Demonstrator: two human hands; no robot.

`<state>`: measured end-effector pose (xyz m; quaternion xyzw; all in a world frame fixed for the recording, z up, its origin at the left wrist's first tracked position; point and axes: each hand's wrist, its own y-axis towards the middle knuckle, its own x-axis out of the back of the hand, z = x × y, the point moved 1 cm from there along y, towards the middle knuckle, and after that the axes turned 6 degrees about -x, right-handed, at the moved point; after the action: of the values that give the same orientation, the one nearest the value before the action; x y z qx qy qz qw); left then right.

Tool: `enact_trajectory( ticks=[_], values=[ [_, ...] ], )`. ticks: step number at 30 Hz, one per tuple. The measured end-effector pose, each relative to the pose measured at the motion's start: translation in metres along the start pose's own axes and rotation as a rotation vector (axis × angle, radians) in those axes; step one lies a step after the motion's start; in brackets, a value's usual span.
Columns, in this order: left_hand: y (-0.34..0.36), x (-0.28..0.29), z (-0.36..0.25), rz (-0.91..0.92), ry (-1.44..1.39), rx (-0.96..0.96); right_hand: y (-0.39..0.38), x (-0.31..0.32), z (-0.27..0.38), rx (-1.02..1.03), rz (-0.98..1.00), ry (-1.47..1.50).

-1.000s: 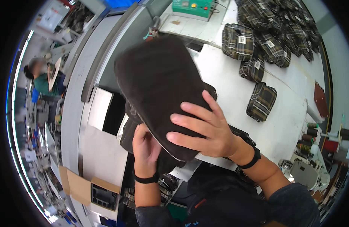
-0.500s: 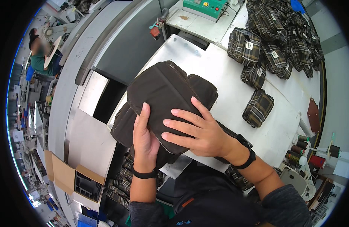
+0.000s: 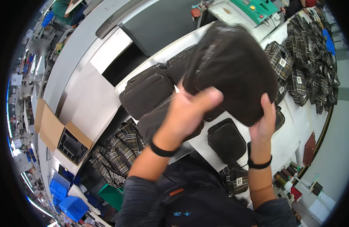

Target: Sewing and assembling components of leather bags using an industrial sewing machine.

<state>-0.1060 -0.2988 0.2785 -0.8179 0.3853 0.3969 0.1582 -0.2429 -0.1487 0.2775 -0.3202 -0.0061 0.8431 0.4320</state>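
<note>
A dark brown fabric pouch [image 3: 235, 72], blurred by motion, is held up above the white table. My left hand [image 3: 191, 108] grips its left lower edge, thumb across the near face. On its right lower edge is my right hand [image 3: 264, 119], thumb on the near face; the other fingers are mostly hidden behind the pouch. Beneath and left of it, several similar dark pouches [image 3: 146, 90] rest on the table. Another dark pouch [image 3: 227, 140] sits between my forearms, with a plaid pouch [image 3: 235, 179] nearer to me.
Plaid pouches [image 3: 306, 56] are heaped along the table's right side. A green control box [image 3: 256, 10] stands at the far end. Left are an open cardboard box [image 3: 49, 125] and blue bins [image 3: 73, 207]; plaid fabric [image 3: 117, 147] hangs below the table edge. Thread spools [image 3: 284, 176] stand at right.
The pouch has been raised and turned. My right hand has gone from lying spread over it to gripping its right edge, and my left hand has shifted along its edge. The view has swung.
</note>
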Motion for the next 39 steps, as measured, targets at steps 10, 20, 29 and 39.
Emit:
enact_trajectory(
  ticks=[10, 20, 29, 39],
  values=[
    [0.11, 0.112, -0.052, -0.09, 0.948, 0.28, 0.23, -0.026, -0.023, -0.12, 0.556, -0.792],
    [0.119, 0.152, -0.009, -0.017, 1.353, 0.788, 0.282, 0.018, -0.089, -0.401, 0.32, -1.09],
    [0.155, 0.166, 0.013, 0.416, 1.803, 0.455, 0.265, -0.006, -0.101, -0.224, 0.386, -1.433],
    [0.149, 0.154, 0.018, 0.525, 2.038, 0.538, 0.227, -0.021, -0.093, -0.005, 0.354, -1.999]
  ],
)
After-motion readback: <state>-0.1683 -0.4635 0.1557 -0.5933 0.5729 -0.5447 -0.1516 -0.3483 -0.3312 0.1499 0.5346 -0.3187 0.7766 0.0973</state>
